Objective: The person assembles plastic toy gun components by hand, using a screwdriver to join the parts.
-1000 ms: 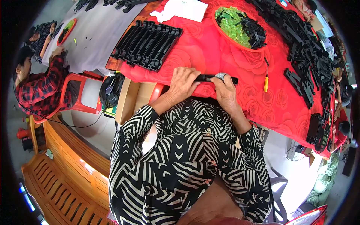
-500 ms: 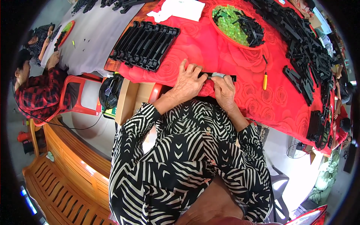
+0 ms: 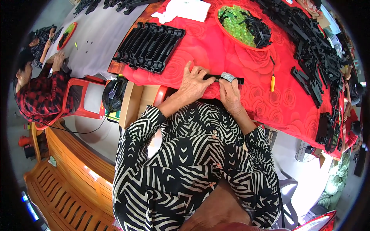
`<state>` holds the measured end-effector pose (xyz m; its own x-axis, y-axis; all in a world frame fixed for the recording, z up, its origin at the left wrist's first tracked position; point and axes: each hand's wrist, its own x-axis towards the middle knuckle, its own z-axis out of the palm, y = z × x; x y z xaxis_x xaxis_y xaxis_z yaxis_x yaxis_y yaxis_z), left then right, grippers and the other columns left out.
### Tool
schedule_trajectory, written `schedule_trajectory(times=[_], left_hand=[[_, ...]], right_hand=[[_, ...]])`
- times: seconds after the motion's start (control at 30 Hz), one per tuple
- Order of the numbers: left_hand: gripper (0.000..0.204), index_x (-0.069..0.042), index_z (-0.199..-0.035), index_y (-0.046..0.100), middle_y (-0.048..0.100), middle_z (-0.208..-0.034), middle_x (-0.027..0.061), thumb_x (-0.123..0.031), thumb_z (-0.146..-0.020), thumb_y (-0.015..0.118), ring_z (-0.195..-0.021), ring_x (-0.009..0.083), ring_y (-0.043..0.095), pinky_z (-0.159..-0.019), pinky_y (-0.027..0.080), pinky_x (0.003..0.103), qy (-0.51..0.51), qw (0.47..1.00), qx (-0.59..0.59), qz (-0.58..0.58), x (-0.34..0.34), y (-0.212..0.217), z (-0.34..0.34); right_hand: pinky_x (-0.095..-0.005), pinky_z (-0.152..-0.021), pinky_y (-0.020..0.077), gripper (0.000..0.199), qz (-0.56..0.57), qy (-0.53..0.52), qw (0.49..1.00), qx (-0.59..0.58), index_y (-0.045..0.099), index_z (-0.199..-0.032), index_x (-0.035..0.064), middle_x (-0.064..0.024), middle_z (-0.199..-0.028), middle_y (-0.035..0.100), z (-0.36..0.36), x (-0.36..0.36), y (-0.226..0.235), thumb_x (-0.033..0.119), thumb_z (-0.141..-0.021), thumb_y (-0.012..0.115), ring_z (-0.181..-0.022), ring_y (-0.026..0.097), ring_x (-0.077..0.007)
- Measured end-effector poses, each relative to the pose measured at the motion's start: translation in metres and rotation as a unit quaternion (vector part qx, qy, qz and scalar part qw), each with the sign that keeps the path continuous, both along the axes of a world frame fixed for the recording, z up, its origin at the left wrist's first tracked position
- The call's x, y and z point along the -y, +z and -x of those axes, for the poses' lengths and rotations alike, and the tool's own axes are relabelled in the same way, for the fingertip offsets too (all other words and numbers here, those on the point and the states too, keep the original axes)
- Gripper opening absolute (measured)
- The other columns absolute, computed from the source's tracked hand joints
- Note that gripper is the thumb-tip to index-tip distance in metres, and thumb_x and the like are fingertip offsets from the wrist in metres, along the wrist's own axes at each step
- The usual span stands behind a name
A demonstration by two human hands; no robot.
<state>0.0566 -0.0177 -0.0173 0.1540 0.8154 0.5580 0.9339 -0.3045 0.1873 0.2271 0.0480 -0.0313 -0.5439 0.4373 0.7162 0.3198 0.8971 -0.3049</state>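
Observation:
At the near edge of the red table, a long narrow black plastic part (image 3: 240, 81) lies crosswise between my hands. My left hand (image 3: 193, 82) is closed on its left end, thumb and fingertips pressing down. Over its right portion my right hand (image 3: 231, 94) bends its fingers onto it; a grey wrap (image 3: 228, 77) covers a fingertip there. Whether a small piece sits under those fingertips is hidden. Beyond my left hand, several similar black parts lie side by side in a black stack (image 3: 150, 46). A screwdriver with a yellow handle (image 3: 273, 84) rests to the right.
A red-rimmed bowl (image 3: 266, 49) holds yellow-green and black small pieces. Black parts (image 3: 304, 46) pile up along the right. A white cloth (image 3: 192, 9) lies at the back. An open cardboard box (image 3: 133, 102) stands by the table's left; a co-worker (image 3: 42, 88) sits further left.
My right fingers have shifted on the black part, with the grey-wrapped fingertip now more upright. My left hand stays nearly in place. The co-worker's hands have moved together at the other table.

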Motion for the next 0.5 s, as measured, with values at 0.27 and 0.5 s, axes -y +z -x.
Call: schedule_trajectory(times=[0.27,0.5], left_hand=[[0.031,-0.018,-0.098,0.064,0.058,-0.100,0.0048,-0.013,-0.068,0.067,-0.100,0.0254,0.050,-0.096,0.025,0.060,0.000,0.996,0.071,0.060,0.004,0.006,-0.004],[0.034,-0.018,-0.102,0.063,0.058,-0.100,0.0043,-0.009,-0.069,0.065,-0.102,0.0258,0.050,-0.095,0.025,0.063,0.032,0.991,0.063,0.111,0.001,0.012,-0.010]], right_hand=[[-0.0341,-0.068,0.0483,0.021,0.079,0.030,0.994,-0.071,0.061,-0.091,-0.0003,-0.0160,-0.085,0.054,0.002,0.001,0.006,-0.009,-0.071,0.062,-0.078,0.055,-0.0293],[-0.0330,-0.066,0.0481,0.021,0.135,0.037,0.985,-0.097,0.062,-0.089,0.0005,-0.0155,-0.086,0.053,0.002,-0.003,0.004,-0.009,-0.071,0.061,-0.077,0.056,-0.0282]])
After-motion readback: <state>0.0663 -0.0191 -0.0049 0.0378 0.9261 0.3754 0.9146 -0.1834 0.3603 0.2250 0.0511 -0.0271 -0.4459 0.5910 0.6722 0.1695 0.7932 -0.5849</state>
